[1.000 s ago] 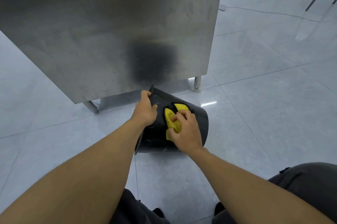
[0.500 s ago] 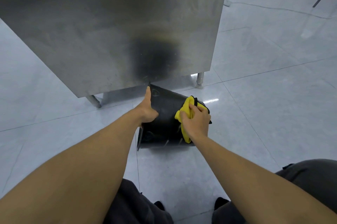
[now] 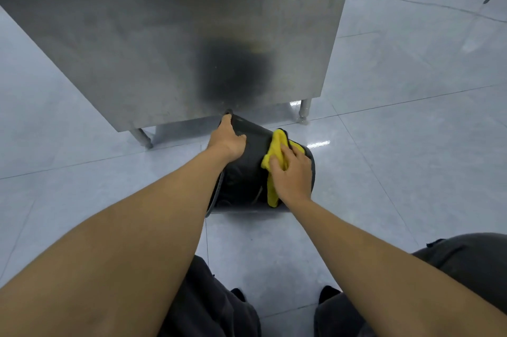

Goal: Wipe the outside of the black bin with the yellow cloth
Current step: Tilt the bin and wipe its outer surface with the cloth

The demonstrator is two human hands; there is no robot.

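Observation:
The black bin (image 3: 245, 172) lies tipped on its side on the tiled floor, its rim to the left and its base to the right. My left hand (image 3: 227, 140) grips the bin's rim at the upper left. My right hand (image 3: 290, 174) presses the yellow cloth (image 3: 274, 150) flat against the bin's outer wall near its base end. Part of the cloth hangs down under my palm toward the floor.
A steel cabinet (image 3: 164, 34) on short legs (image 3: 304, 111) stands right behind the bin, with the bin's dark reflection in its panel. Pale glossy floor tiles (image 3: 397, 172) spread to the right. My knees in dark trousers (image 3: 466, 260) are at the bottom.
My right hand has slid the cloth along the bin's side from the middle toward the base end. My left hand kept its hold on the rim.

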